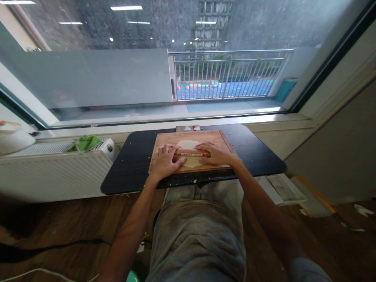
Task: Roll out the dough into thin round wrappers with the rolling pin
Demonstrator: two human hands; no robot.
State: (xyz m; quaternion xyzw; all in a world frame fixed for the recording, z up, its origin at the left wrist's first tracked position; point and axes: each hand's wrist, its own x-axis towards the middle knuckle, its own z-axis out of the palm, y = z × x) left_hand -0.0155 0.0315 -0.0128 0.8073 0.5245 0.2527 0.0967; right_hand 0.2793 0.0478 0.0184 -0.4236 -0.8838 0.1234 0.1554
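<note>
A wooden rolling pin (pixel 191 154) with a printed label lies across a flat sheet of pale dough (pixel 192 162). My left hand (pixel 167 161) grips the pin's left end, its thumb pointing inward over the dough. On the other end, my right hand (pixel 216 154) is closed round the pin, fingers reaching toward the middle. Dough shows both beyond and in front of the pin. Under it is a wooden cutting board (pixel 164 138), set on a black table (pixel 129 160). Parts of the dough's edges are hidden by my hands.
Small crumbs dot the table's front edge. A window with a sill (pixel 279 118) stands right behind the table. At left is a white radiator (pixel 58 170) with a green cloth (pixel 88 143) on top. A black strap (pixel 58 246) and a white cable (pixel 44 271) are low left.
</note>
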